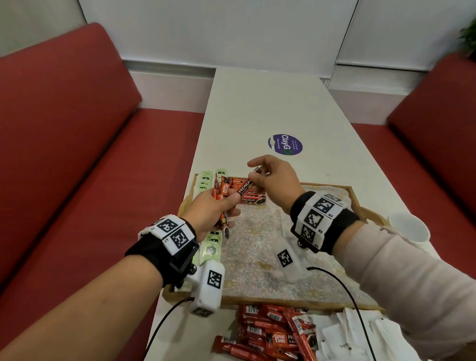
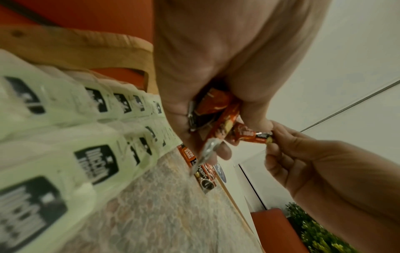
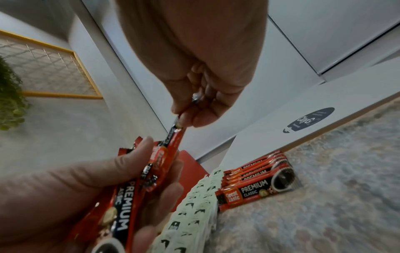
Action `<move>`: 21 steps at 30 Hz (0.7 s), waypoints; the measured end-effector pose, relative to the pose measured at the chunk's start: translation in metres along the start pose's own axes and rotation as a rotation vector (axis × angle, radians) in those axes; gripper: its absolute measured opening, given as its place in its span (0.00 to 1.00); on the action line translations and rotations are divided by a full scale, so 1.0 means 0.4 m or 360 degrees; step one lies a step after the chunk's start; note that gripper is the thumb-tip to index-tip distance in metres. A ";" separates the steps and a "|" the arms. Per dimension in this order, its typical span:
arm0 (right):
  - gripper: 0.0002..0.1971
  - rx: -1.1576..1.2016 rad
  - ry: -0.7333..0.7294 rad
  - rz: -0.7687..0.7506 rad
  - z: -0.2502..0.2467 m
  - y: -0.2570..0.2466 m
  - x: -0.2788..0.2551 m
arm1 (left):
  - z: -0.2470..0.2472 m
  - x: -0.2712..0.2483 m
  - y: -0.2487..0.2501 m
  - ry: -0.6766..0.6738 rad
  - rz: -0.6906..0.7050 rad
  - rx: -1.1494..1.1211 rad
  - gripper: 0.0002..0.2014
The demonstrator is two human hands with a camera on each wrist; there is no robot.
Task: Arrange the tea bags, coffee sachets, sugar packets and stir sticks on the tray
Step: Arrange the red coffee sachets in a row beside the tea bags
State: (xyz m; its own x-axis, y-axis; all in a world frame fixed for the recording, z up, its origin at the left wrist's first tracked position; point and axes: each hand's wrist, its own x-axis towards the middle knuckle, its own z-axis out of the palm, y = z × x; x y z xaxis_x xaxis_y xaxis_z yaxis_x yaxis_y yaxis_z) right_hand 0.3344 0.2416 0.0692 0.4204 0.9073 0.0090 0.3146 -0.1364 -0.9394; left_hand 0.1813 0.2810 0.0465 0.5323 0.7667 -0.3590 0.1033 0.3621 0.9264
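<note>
My left hand (image 1: 217,206) grips a bundle of red coffee sachets (image 1: 222,198) above the tray's left side. My right hand (image 1: 269,178) pinches the top end of one sachet (image 1: 244,186) that still sits in that bundle. The same pinched sachet (image 3: 175,137) shows in the right wrist view, and its end (image 2: 262,137) in the left wrist view. A short row of coffee sachets (image 1: 248,194) lies at the back of the wooden tray (image 1: 281,302). Green tea bags (image 1: 211,249) run in a column down the tray's left edge.
Loose coffee sachets (image 1: 269,340) and white sugar packets (image 1: 355,338) lie heaped on the table in front of the tray. A white paper cup (image 1: 409,227) stands right of the tray. A round purple sticker (image 1: 285,144) lies behind it. Red benches flank the white table (image 1: 274,106).
</note>
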 end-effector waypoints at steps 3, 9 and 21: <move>0.07 -0.0030 -0.0020 0.0045 -0.014 0.009 -0.004 | -0.005 0.009 0.001 0.0081 0.0067 0.0028 0.05; 0.06 -0.0581 -0.0235 0.0123 -0.059 0.034 -0.006 | -0.017 0.025 0.009 0.0261 0.0180 0.0052 0.05; 0.04 -0.1009 -0.0123 0.0314 -0.031 0.110 0.033 | -0.041 0.041 0.002 0.0386 0.0165 -0.0065 0.05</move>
State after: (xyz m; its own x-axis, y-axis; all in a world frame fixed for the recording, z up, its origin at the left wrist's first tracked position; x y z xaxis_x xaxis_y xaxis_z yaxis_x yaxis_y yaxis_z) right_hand 0.3644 0.2428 0.0322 0.4664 0.8640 -0.1894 0.6871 -0.4888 -0.5375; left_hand 0.1762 0.3025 0.0393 0.3208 0.9037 -0.2835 0.0219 0.2921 0.9561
